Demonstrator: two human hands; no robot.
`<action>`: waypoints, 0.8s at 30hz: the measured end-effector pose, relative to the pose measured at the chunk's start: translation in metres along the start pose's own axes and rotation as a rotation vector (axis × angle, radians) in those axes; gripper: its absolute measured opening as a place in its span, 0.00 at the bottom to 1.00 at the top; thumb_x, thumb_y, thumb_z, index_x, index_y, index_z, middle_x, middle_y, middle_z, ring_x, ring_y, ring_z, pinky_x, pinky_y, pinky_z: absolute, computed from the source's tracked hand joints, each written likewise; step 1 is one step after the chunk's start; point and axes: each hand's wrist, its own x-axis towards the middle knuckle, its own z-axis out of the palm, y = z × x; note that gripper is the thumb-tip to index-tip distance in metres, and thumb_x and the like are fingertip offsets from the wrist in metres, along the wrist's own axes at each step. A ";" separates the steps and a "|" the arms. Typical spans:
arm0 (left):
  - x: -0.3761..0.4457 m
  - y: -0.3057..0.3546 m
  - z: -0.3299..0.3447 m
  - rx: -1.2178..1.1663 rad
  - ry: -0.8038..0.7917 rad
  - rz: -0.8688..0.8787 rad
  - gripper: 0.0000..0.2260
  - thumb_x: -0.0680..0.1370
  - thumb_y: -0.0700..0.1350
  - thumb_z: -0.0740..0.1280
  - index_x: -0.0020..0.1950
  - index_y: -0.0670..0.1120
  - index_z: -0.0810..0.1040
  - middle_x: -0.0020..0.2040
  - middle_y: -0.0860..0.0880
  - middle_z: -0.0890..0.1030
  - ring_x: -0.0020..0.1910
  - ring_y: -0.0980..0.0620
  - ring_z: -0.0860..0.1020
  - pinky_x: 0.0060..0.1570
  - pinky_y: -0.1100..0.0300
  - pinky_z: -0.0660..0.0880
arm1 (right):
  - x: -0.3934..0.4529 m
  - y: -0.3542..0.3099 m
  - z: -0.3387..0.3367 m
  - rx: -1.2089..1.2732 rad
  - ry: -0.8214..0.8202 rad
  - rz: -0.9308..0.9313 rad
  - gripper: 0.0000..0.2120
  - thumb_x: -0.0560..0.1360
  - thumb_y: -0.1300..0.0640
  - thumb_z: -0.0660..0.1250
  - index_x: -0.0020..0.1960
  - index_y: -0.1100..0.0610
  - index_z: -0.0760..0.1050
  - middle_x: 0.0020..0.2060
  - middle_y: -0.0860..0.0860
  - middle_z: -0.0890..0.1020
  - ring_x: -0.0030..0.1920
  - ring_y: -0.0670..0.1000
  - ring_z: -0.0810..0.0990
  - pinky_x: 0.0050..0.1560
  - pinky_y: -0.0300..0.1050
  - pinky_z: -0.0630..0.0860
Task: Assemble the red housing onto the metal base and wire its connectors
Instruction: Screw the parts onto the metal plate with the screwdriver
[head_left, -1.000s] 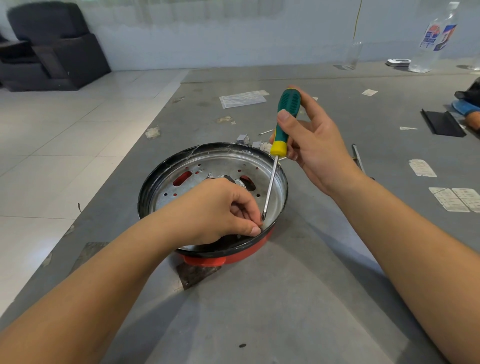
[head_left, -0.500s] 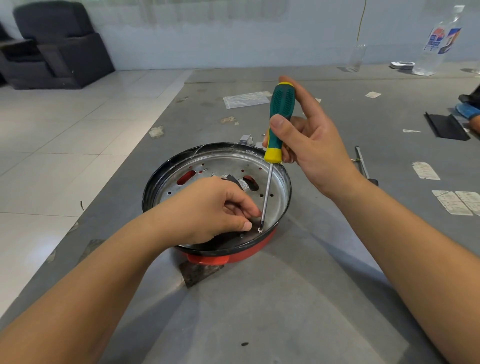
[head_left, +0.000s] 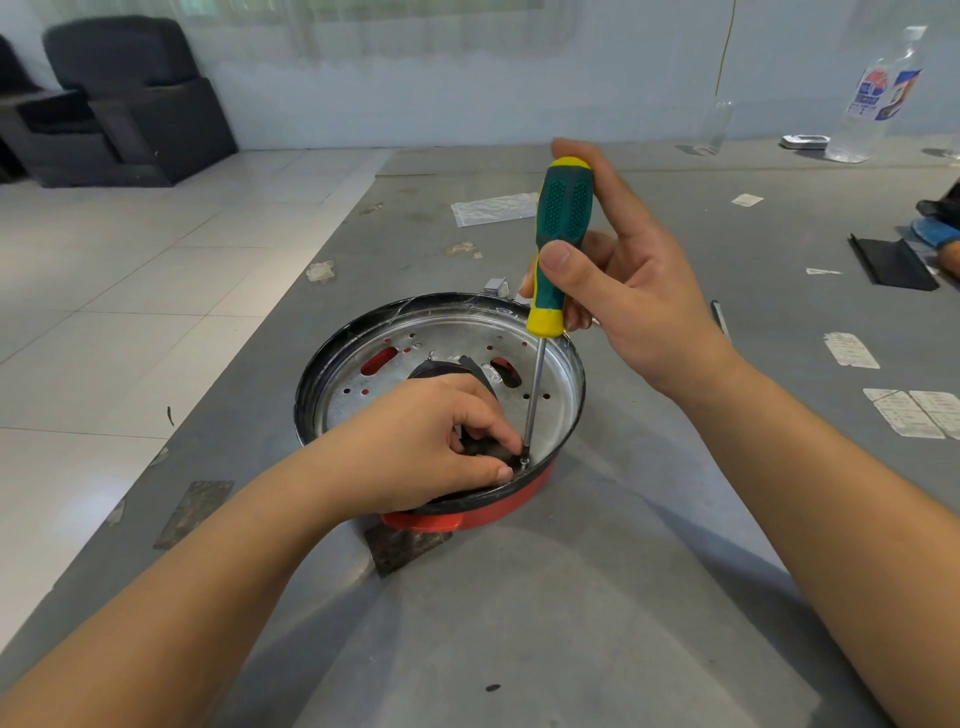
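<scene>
My right hand (head_left: 631, 291): thumb and curled fingers wrapped round green-yellow screwdriver (head_left: 558, 249), index extended along handle, shaft angled down.
My left hand (head_left: 415, 447): fingertips pinch small dark part (head_left: 483, 448) just beside screwdriver tip.
Metal base (head_left: 415, 358): under my left fingers, seated in red housing (head_left: 519, 501).
Grey table (head_left: 519, 623): beneath both.
</scene>
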 end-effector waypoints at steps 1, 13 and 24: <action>0.000 0.000 0.000 -0.004 0.004 -0.004 0.08 0.76 0.49 0.77 0.53 0.60 0.86 0.56 0.60 0.80 0.51 0.68 0.76 0.51 0.72 0.73 | 0.000 -0.002 0.000 -0.001 -0.020 -0.014 0.29 0.81 0.57 0.67 0.77 0.43 0.60 0.40 0.65 0.79 0.41 0.53 0.82 0.37 0.41 0.77; 0.005 0.000 0.002 0.008 0.017 -0.017 0.06 0.75 0.50 0.78 0.48 0.61 0.85 0.52 0.59 0.80 0.47 0.70 0.76 0.45 0.76 0.70 | 0.010 -0.043 0.002 -0.334 -0.095 -0.024 0.24 0.71 0.54 0.76 0.59 0.48 0.65 0.42 0.55 0.82 0.38 0.61 0.82 0.37 0.54 0.82; 0.004 0.010 0.009 -0.144 0.157 -0.038 0.06 0.75 0.57 0.76 0.50 0.59 0.86 0.44 0.59 0.85 0.46 0.60 0.83 0.50 0.59 0.81 | 0.012 -0.077 -0.001 -0.555 -0.263 0.023 0.17 0.80 0.56 0.60 0.67 0.44 0.72 0.50 0.50 0.84 0.33 0.51 0.84 0.35 0.36 0.77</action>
